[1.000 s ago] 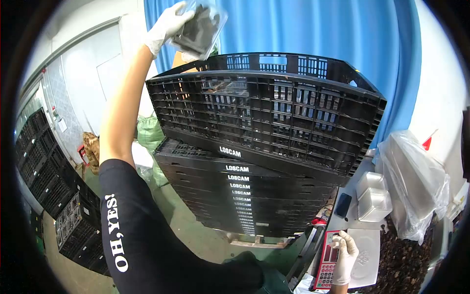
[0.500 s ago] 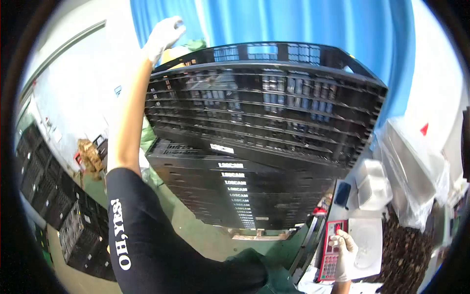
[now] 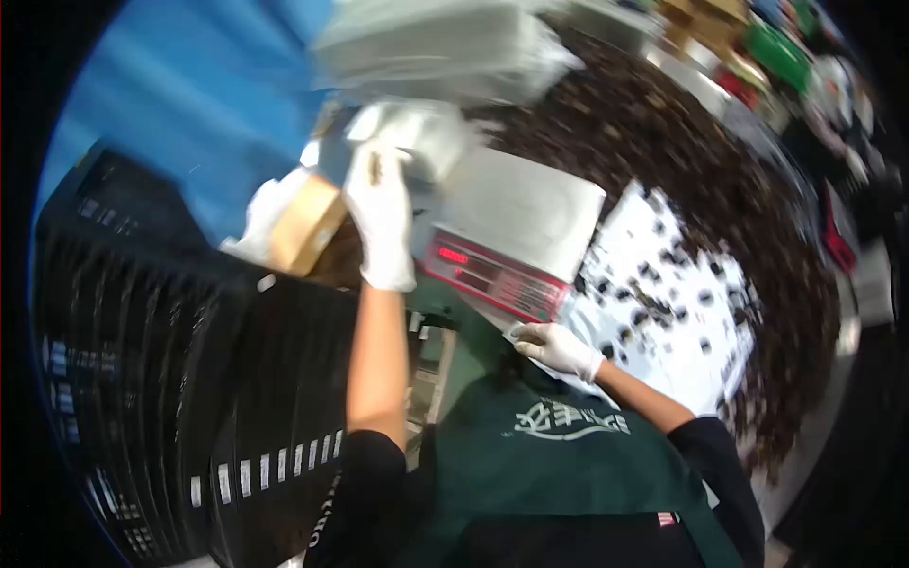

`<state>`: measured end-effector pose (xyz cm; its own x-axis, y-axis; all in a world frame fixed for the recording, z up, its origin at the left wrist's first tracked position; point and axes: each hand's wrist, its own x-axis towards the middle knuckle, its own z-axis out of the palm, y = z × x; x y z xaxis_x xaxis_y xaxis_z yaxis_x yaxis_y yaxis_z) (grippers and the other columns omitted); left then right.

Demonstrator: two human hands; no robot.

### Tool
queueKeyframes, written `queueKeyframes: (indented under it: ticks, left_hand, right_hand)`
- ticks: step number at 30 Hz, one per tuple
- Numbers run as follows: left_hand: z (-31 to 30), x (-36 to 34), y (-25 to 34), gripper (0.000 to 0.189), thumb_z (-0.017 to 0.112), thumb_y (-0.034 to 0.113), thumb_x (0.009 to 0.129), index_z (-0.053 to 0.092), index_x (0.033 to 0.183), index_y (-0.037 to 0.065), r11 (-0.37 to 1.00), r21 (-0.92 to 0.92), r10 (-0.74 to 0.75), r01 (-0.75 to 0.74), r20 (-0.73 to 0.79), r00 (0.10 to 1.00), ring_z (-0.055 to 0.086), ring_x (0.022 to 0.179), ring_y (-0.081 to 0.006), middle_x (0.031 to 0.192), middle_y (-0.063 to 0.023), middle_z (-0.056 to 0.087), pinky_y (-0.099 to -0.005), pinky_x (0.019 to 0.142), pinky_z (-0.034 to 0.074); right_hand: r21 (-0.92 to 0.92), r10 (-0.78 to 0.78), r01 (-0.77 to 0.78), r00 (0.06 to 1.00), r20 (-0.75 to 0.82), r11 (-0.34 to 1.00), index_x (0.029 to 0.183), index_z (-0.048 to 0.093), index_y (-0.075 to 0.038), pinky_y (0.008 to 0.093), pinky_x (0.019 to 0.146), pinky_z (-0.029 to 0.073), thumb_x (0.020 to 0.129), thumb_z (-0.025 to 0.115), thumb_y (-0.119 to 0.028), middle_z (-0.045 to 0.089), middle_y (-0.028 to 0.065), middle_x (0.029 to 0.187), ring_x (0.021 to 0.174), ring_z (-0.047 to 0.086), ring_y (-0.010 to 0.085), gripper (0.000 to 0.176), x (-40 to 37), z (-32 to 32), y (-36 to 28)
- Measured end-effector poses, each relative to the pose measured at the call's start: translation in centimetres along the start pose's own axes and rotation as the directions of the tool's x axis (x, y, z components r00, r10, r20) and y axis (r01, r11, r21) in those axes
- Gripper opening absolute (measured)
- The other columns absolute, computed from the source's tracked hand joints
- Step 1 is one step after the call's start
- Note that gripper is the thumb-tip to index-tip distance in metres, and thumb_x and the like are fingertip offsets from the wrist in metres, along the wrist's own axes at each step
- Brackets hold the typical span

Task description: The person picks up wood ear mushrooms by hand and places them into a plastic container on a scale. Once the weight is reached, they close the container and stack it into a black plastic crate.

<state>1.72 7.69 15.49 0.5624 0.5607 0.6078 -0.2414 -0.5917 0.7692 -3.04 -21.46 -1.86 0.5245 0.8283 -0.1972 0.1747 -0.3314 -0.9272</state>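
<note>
My left hand (image 3: 379, 222), in a white glove, reaches forward at the stacked clear plastic tubs (image 3: 412, 133) left of the scale. Motion smears its fingers, so I cannot make out whether it grips a tub. In front of the red and silver weighing scale (image 3: 525, 213), my gloved right hand (image 3: 559, 350) is closed, fingers curled together near its lower edge. Whatever it holds, if anything, is hidden. Red digits glow on the scale's display (image 3: 453, 256), and its metal pan carries nothing visible.
Tall black crates (image 3: 256, 379) are stacked on my left. Dark loose pieces (image 3: 663, 123) cover the table's far and right side, partly over a white sheet (image 3: 677, 331). Behind the tubs lies a plastic-wrapped stack (image 3: 426, 47). A cardboard box (image 3: 308, 225) stands beside the crates.
The view has swung right, from the crate stack to the scale and table. My left hand has come from the crates' top to the tubs. My right hand has left the scale's keys.
</note>
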Motion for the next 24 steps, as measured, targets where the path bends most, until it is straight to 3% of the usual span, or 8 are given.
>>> queueKeyframes:
  ticks: [2, 9, 11, 13, 15, 18, 21, 24]
  left_hand:
    - [3.2, 2.5, -7.9, 0.029, 0.057, 0.025, 0.096, 0.066, 0.109, 0.001, 0.973, 0.231, -0.009, -0.016, 0.104, 0.995, 0.067, 0.096, -0.0342, 0.102, -0.0228, 0.069, -0.0405, 0.086, 0.049]
    - [9.8, 5.8, -27.5, 0.04, 0.048, 0.029, 0.099, 0.063, 0.122, 0.0, 0.746, 0.604, -0.152, -0.279, 0.564, 0.812, 0.056, 0.117, -0.0412, 0.119, -0.0267, 0.063, -0.0442, 0.101, 0.043]
    - [10.3, 5.9, -27.1, 0.035, 0.051, 0.028, 0.097, 0.065, 0.116, 0.001, 0.621, 0.659, -0.093, -0.426, 0.601, 0.794, 0.06, 0.11, -0.0403, 0.11, -0.0254, 0.066, -0.0453, 0.096, 0.045]
    - [10.8, 6.5, -26.4, 0.029, 0.057, 0.024, 0.093, 0.066, 0.109, 0.002, 0.806, 0.563, -0.062, -0.183, 0.388, 0.92, 0.062, 0.101, -0.0411, 0.103, -0.0244, 0.067, -0.0456, 0.089, 0.047]
    - [10.8, 7.7, -27.1, 0.021, 0.068, 0.015, 0.085, 0.065, 0.099, -0.001, 0.805, 0.491, 0.203, -0.333, 0.3, 0.932, 0.062, 0.088, -0.0433, 0.096, -0.0233, 0.067, -0.0476, 0.081, 0.048]
    - [10.4, 9.1, -27.9, 0.021, 0.071, 0.015, 0.084, 0.065, 0.094, -0.002, 0.712, 0.612, 0.1, -0.345, 0.398, 0.912, 0.063, 0.078, -0.0384, 0.084, -0.0197, 0.066, -0.045, 0.077, 0.049]
    - [10.2, 11.1, -30.5, 0.019, 0.074, 0.017, 0.081, 0.068, 0.088, 0.0, 0.791, 0.606, -0.229, -0.079, 0.413, 0.881, 0.065, 0.078, -0.0248, 0.083, -0.0134, 0.069, -0.0378, 0.076, 0.05]
    - [10.0, 12.6, -34.0, 0.007, 0.072, 0.007, 0.083, 0.068, 0.083, 0.001, 0.875, 0.472, -0.327, 0.109, 0.411, 0.851, 0.058, 0.069, -0.0124, 0.077, -0.0031, 0.066, -0.0287, 0.065, 0.048]
  right_hand:
    - [-0.1, 0.129, -0.138, 0.988, -0.086, 0.985, 0.118, 0.064, 0.001, 0.0347, 0.082, 0.055, 0.093, 0.064, -0.024, 0.073, 0.0178, 0.097, 0.09, 0.071, 0.0262, 0.035, -3.2, -0.2, 3.5]
    - [0.143, 0.505, -0.513, 0.688, -0.521, 0.846, 0.102, 0.072, -0.009, 0.0401, 0.08, 0.053, 0.086, 0.064, -0.031, 0.071, 0.0183, 0.091, 0.085, 0.069, 0.0338, 0.028, -15.1, 1.7, 11.8]
    - [0.227, 0.58, -0.559, 0.607, -0.544, 0.798, 0.102, 0.073, -0.009, 0.0381, 0.079, 0.053, 0.087, 0.064, -0.028, 0.071, 0.0192, 0.088, 0.083, 0.07, 0.0322, 0.026, -17.0, 2.4, 11.7]
    - [0.317, 0.622, -0.568, 0.49, -0.611, 0.759, 0.102, 0.073, -0.008, 0.0374, 0.08, 0.053, 0.088, 0.063, -0.027, 0.071, 0.0203, 0.087, 0.083, 0.071, 0.031, 0.026, -18.6, 3.7, 13.6]
    - [0.423, 0.674, -0.543, 0.434, -0.598, 0.725, 0.102, 0.073, -0.007, 0.0365, 0.08, 0.053, 0.088, 0.064, -0.025, 0.071, 0.0209, 0.088, 0.084, 0.071, 0.0307, 0.025, -19.2, 4.9, 15.0]
    - [0.483, 0.646, -0.432, 0.448, -0.618, 0.762, 0.102, 0.073, -0.006, 0.0363, 0.081, 0.053, 0.087, 0.064, -0.024, 0.071, 0.0206, 0.091, 0.086, 0.07, 0.0309, 0.025, -19.1, 5.8, 15.9]
    - [0.409, 0.645, -0.513, 0.467, -0.605, 0.755, 0.103, 0.072, -0.006, 0.0364, 0.081, 0.053, 0.086, 0.065, -0.024, 0.071, 0.0197, 0.094, 0.088, 0.07, 0.0308, 0.026, -17.7, 4.5, 13.5]
    - [0.222, 0.521, -0.527, 0.529, -0.67, 0.821, 0.107, 0.069, 0.001, 0.0296, 0.069, 0.055, 0.09, 0.067, -0.017, 0.072, 0.0098, 0.08, 0.072, 0.069, 0.0147, 0.025, -16.2, 3.3, 12.5]
